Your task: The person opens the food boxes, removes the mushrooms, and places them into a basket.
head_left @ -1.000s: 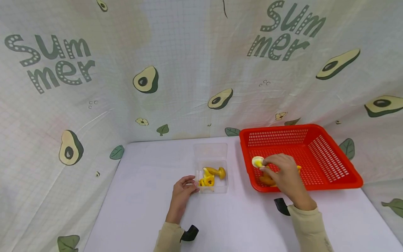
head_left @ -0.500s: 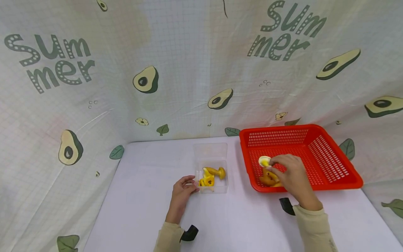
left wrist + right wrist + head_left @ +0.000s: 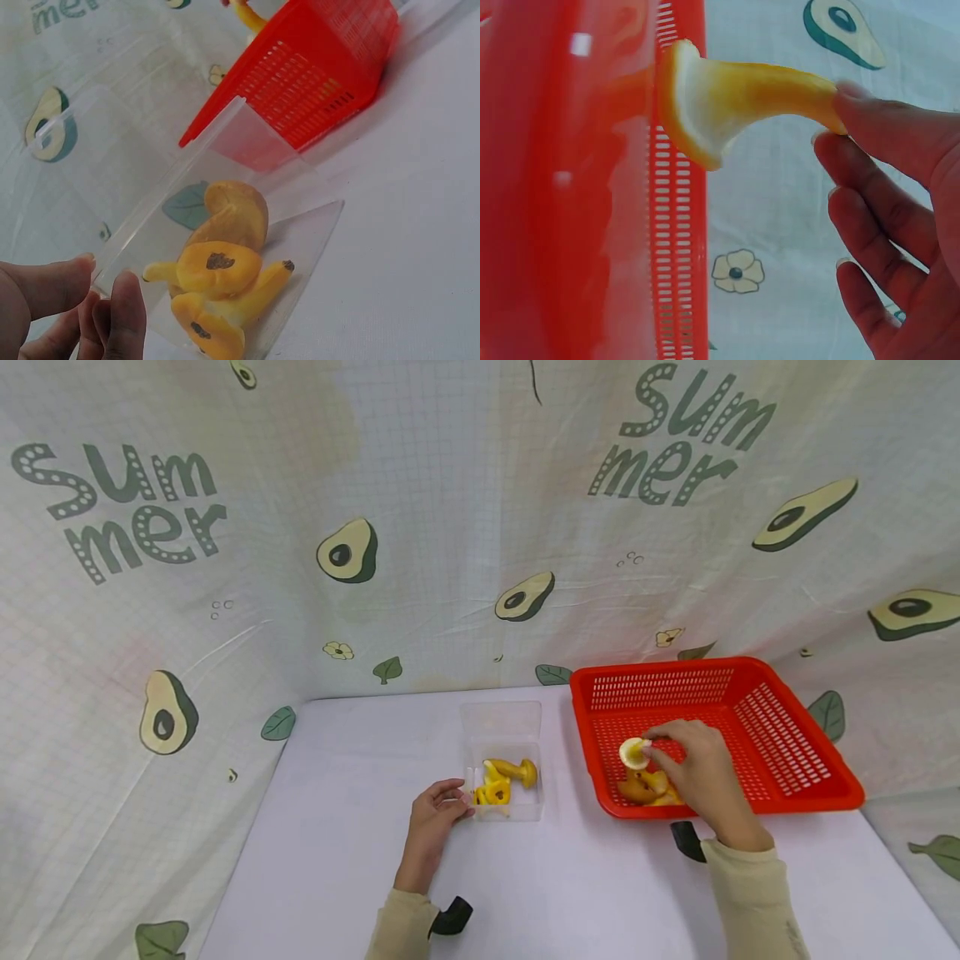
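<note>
My right hand (image 3: 693, 764) pinches a yellow toy mushroom (image 3: 757, 90) by the end of its curved stem, over the left part of the red basket (image 3: 761, 718). Its pale cap underside faces left in the right wrist view. Below it in the basket lie several brown and yellow mushrooms (image 3: 637, 788). My left hand (image 3: 435, 814) pinches the left wall of a clear plastic box (image 3: 247, 127) between thumb and fingers. Inside that box are a brown mushroom (image 3: 238, 214) and some yellow mushrooms (image 3: 217, 270) with dark patches.
The box's clear lid (image 3: 501, 720) stands open at its back. Both containers rest on a white table (image 3: 337, 777), the basket to the right of the box. Behind the table hangs a printed cloth (image 3: 435, 527) with avocados and lettering.
My right hand has moved right over the basket with the mushroom, whose cap has tipped to show more of its pale underside. My left hand and the box stay put.
</note>
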`<control>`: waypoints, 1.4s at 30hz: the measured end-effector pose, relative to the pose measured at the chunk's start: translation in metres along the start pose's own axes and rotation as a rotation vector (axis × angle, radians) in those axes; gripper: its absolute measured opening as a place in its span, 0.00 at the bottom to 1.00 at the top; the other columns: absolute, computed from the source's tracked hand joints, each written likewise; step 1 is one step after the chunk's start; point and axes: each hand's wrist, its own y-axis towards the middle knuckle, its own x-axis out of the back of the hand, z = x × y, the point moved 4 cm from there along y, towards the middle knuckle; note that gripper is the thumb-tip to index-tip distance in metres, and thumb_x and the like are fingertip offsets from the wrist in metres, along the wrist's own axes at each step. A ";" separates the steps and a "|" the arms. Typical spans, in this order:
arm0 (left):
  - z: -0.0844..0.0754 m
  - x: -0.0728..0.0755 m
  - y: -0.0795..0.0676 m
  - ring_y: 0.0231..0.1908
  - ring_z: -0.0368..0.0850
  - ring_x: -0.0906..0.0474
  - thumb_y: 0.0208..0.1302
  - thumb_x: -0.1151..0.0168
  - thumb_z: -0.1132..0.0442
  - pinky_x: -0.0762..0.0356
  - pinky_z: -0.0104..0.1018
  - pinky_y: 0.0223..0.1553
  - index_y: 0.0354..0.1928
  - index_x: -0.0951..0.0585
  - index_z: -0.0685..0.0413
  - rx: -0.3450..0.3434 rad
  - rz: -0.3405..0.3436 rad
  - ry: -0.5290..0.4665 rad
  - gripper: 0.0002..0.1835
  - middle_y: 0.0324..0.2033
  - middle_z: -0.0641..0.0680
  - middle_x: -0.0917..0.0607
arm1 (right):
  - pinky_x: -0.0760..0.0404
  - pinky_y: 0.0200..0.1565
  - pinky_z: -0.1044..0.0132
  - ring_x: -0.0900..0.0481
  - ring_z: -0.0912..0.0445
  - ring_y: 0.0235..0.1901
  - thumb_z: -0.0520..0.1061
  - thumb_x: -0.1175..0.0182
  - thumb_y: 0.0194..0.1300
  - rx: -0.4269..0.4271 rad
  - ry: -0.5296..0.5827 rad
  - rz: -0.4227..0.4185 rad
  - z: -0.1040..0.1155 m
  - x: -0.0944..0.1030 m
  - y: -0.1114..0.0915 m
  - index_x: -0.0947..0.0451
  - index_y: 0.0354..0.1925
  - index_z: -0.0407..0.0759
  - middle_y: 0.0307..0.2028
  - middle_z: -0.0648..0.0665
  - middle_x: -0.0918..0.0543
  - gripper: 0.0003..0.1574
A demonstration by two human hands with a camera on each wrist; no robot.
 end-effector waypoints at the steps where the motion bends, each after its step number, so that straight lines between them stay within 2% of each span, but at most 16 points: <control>1: 0.000 0.000 0.000 0.35 0.41 0.19 0.69 0.34 0.77 0.09 0.35 0.43 0.62 0.24 0.77 0.001 -0.001 0.002 0.21 0.42 0.60 0.19 | 0.24 0.46 0.46 0.19 0.41 0.41 0.29 0.20 0.51 -0.002 -0.005 -0.003 -0.001 0.000 0.001 0.12 0.45 0.36 0.42 0.37 0.10 0.21; 5: 0.002 0.000 0.001 0.35 0.41 0.19 0.69 0.34 0.77 0.09 0.36 0.43 0.62 0.24 0.77 0.005 -0.001 -0.001 0.21 0.42 0.60 0.19 | 0.20 0.49 0.40 0.18 0.37 0.46 0.31 0.22 0.55 -0.027 0.002 0.011 0.001 -0.003 0.002 0.13 0.51 0.35 0.47 0.34 0.12 0.23; 9: 0.004 0.000 0.002 0.35 0.41 0.19 0.69 0.35 0.78 0.09 0.35 0.43 0.62 0.24 0.76 0.007 -0.001 -0.006 0.22 0.42 0.60 0.19 | 0.22 0.53 0.34 0.19 0.37 0.49 0.32 0.22 0.58 -0.046 0.021 0.056 0.008 -0.013 0.000 0.13 0.51 0.37 0.48 0.35 0.13 0.22; 12: 0.003 0.000 0.002 0.35 0.41 0.19 0.69 0.35 0.78 0.10 0.35 0.43 0.62 0.24 0.77 0.001 -0.002 -0.012 0.22 0.42 0.60 0.19 | 0.23 0.54 0.35 0.20 0.39 0.50 0.32 0.22 0.58 -0.031 0.034 0.079 0.017 -0.021 -0.001 0.12 0.51 0.38 0.48 0.37 0.13 0.22; 20: 0.000 0.000 0.000 0.35 0.41 0.18 0.69 0.34 0.77 0.10 0.33 0.42 0.62 0.24 0.77 0.008 -0.009 -0.014 0.22 0.43 0.59 0.19 | 0.21 0.53 0.44 0.17 0.44 0.48 0.31 0.19 0.52 0.102 0.073 0.086 0.050 -0.048 0.003 0.11 0.45 0.40 0.45 0.43 0.12 0.20; 25: -0.001 -0.001 0.000 0.35 0.41 0.18 0.69 0.34 0.77 0.10 0.33 0.42 0.62 0.25 0.77 0.007 -0.007 -0.020 0.22 0.42 0.58 0.20 | 0.19 0.52 0.46 0.17 0.47 0.47 0.32 0.19 0.53 0.185 0.102 0.123 0.070 -0.066 0.004 0.11 0.44 0.43 0.44 0.46 0.12 0.20; 33: -0.001 -0.001 0.000 0.34 0.41 0.17 0.69 0.34 0.77 0.09 0.34 0.43 0.63 0.25 0.77 0.009 -0.001 -0.033 0.22 0.42 0.58 0.19 | 0.18 0.56 0.50 0.18 0.52 0.48 0.37 0.18 0.54 0.203 0.128 0.278 0.091 -0.100 0.007 0.10 0.46 0.46 0.44 0.51 0.12 0.20; 42: 0.002 0.001 0.001 0.34 0.41 0.17 0.69 0.36 0.78 0.09 0.33 0.42 0.62 0.25 0.79 0.006 0.005 -0.057 0.21 0.43 0.62 0.20 | 0.18 0.59 0.49 0.18 0.51 0.50 0.38 0.21 0.60 0.231 0.118 0.423 0.108 -0.131 0.011 0.10 0.49 0.45 0.46 0.50 0.10 0.18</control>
